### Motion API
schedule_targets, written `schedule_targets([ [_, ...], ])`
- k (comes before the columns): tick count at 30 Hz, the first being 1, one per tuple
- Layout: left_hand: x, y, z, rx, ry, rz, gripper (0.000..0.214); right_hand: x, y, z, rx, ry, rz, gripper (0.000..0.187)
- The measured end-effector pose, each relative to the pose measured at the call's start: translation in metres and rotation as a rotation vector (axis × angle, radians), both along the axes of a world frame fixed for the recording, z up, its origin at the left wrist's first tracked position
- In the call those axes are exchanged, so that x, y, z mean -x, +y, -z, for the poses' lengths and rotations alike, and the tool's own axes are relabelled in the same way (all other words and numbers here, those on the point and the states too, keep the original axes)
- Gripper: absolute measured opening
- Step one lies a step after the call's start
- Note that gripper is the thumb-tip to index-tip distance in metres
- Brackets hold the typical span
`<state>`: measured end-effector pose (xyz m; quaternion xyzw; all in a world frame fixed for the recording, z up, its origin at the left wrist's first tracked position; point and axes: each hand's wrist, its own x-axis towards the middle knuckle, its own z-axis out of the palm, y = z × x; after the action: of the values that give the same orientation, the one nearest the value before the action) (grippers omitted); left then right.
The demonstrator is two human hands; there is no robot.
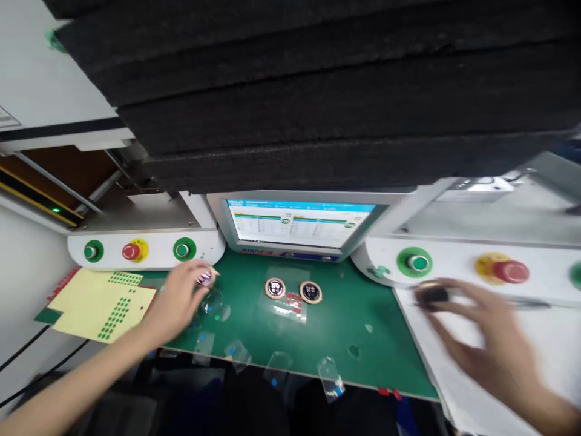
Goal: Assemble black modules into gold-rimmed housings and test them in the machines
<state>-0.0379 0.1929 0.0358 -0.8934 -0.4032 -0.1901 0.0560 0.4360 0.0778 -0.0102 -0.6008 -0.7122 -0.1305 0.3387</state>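
Between the fingers of my left hand (175, 303) is a small round watch face (205, 278) with a lit display, held above the left part of the green mat. My right hand (494, 339), smeared by motion, grips a dark round watch face (431, 295) by its edge over the white surface at the right. Two more round watch faces with gold rims lie side by side on the mat: a left one (275, 288) and a right one (311, 292), both showing digits. Red stickers (294, 302) on a clear film sit just below and between them.
A monitor (295, 224) stands behind the green mat (336, 345). Green buttons (182, 249) and red emergency stops (511, 272) line the machine fronts. Yellow sheets with green dots (91, 303) lie at left. Clear film pieces (238, 353) hang along the front edge. Black foam (318, 91) overhangs above.
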Motion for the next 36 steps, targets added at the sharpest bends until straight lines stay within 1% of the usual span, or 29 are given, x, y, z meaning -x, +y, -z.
schedule_targets([
  [1,-0.017,-0.016,0.015,0.071,-0.005,0.098,0.015,0.017,-0.007,0.014,0.021,0.038,-0.130,0.008],
  [2,-0.032,-0.027,0.028,0.116,-0.004,0.178,0.017,0.032,-0.011,0.026,0.056,0.031,-0.184,0.009],
  [3,-0.045,-0.035,0.038,0.143,0.003,0.237,0.018,0.044,-0.012,0.035,0.088,0.029,-0.217,0.011],
  [5,-0.062,-0.039,0.049,0.176,0.021,0.299,0.020,0.055,-0.009,0.045,0.141,0.034,-0.229,0.014],
  [7,-0.068,-0.034,0.050,0.195,0.037,0.316,0.021,0.056,-0.005,0.045,0.174,0.049,-0.218,0.015],
  [9,-0.070,-0.029,0.045,0.228,0.047,0.304,0.022,0.052,-0.002,0.039,0.204,0.065,-0.212,0.017],
  [12,-0.080,-0.021,0.034,0.330,0.026,0.188,0.033,0.056,0.005,0.029,0.269,0.104,-0.185,0.023],
  [14,-0.095,-0.015,0.031,0.384,0.010,0.107,0.035,0.069,0.014,0.024,0.314,0.118,-0.176,0.028],
  [18,-0.126,-0.007,0.034,0.400,0.021,0.056,0.028,0.108,0.036,0.021,0.383,0.085,-0.207,0.031],
  [20,-0.133,-0.005,0.036,0.401,0.023,0.038,0.023,0.121,0.045,0.021,0.414,0.069,-0.206,0.029],
  [23,-0.136,-0.004,0.040,0.403,0.015,0.051,0.018,0.131,0.051,0.023,0.452,0.051,-0.187,0.025],
  [27,-0.129,-0.007,0.041,0.391,-0.027,0.140,0.019,0.133,0.052,0.023,0.480,0.023,-0.163,0.025],
  [29,-0.116,-0.009,0.034,0.364,-0.068,0.182,0.021,0.134,0.052,0.023,0.480,0.011,-0.151,0.024],
  [31,-0.092,-0.007,0.021,0.240,-0.179,0.193,0.023,0.135,0.051,0.023,0.467,0.006,-0.144,0.022],
  [33,-0.059,0.005,0.001,0.021,-0.332,0.124,0.021,0.137,0.049,0.023,0.442,0.011,-0.147,0.019],
  [34,-0.039,0.015,-0.011,-0.096,-0.392,0.057,0.018,0.138,0.048,0.024,0.428,0.015,-0.151,0.017],
  [35,-0.019,0.028,-0.023,-0.189,-0.422,-0.039,0.014,0.138,0.047,0.026,0.415,0.020,-0.157,0.015],
  [36,0.001,0.043,-0.036,-0.261,-0.421,-0.124,0.013,0.139,0.046,0.028,0.404,0.025,-0.164,0.013],
])
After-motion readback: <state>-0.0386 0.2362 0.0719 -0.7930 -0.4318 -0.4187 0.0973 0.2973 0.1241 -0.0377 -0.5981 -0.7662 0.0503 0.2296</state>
